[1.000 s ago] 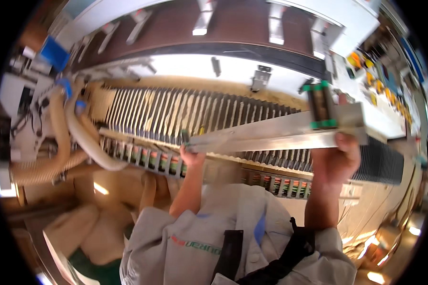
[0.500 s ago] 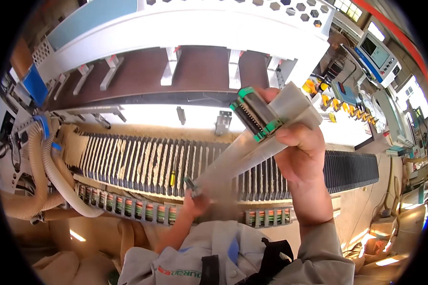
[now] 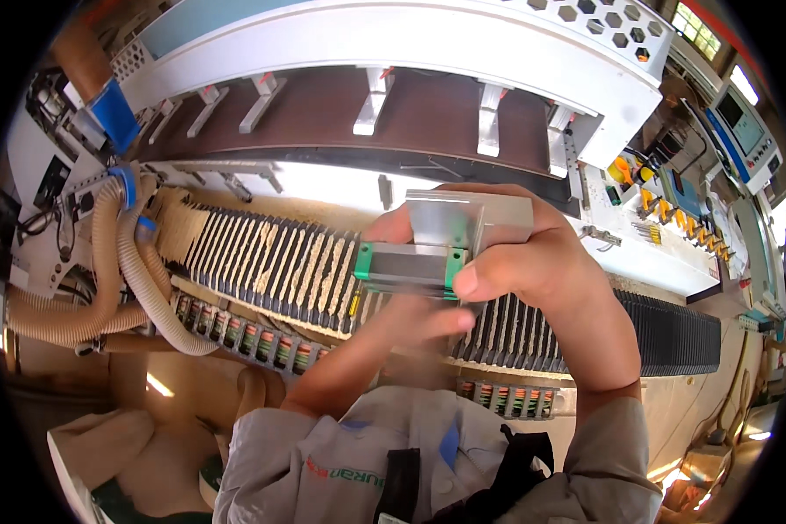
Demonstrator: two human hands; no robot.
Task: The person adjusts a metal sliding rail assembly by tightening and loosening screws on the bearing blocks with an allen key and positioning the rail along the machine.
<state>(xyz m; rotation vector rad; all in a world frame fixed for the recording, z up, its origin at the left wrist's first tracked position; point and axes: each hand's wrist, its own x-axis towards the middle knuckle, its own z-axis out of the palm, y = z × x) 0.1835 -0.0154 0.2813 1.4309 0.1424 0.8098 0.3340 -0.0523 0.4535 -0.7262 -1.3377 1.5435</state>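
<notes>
Metal bracket (image 3: 457,218) — wires (image 3: 255,337) in cable chain (image 3: 224,325)

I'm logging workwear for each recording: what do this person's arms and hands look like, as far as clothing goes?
Both the left hand and right hand are ungloved. The left sleeve and right sleeve are plain grey cloth, leaving the forearms uncovered. No watch shows on the right wrist; the left hand is too blurred to check for rings.

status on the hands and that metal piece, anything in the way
Right hand gripping silver metal bar with green-ended block against it. Left hand blurred just below, contact unclear. Nothing visibly blocking; dusty ridged cover beneath.
</notes>
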